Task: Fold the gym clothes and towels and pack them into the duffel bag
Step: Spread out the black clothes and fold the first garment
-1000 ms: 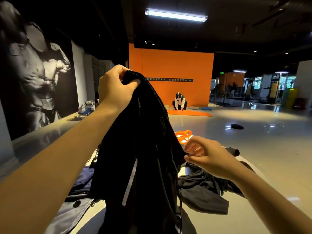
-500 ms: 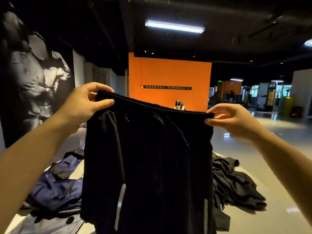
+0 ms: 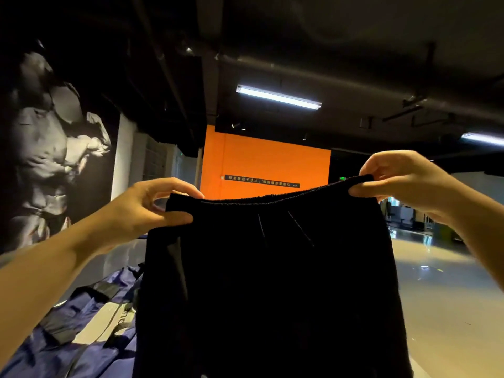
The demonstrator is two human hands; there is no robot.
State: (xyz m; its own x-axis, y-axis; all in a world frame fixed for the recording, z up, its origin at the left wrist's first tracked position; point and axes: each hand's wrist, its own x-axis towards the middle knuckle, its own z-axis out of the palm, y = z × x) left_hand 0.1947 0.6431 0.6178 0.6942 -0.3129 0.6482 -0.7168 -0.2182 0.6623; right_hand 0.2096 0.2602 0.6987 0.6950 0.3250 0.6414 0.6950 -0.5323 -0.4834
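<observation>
Black gym shorts (image 3: pixel 272 282) hang spread out in front of me, held up by their elastic waistband. My left hand (image 3: pixel 152 208) pinches the waistband's left corner between thumb and fingers. My right hand (image 3: pixel 401 181) pinches the right corner, slightly higher. The cloth fills the middle and bottom of the view and hides what lies behind it. A navy blue bag or garment (image 3: pixel 81 331) with black straps and a grey panel lies at the lower left; I cannot tell whether it is the duffel bag.
A glossy pale floor (image 3: pixel 436 282) stretches away on the right. An orange wall (image 3: pixel 261 165) stands far ahead and a dark mural wall (image 3: pixel 54 148) runs along the left. Gym equipment shows far right, behind my right hand.
Both hands have lifted the shorts higher and pulled the waistband wider. The view has tilted upward, and the dark clothes pile on the right is out of sight.
</observation>
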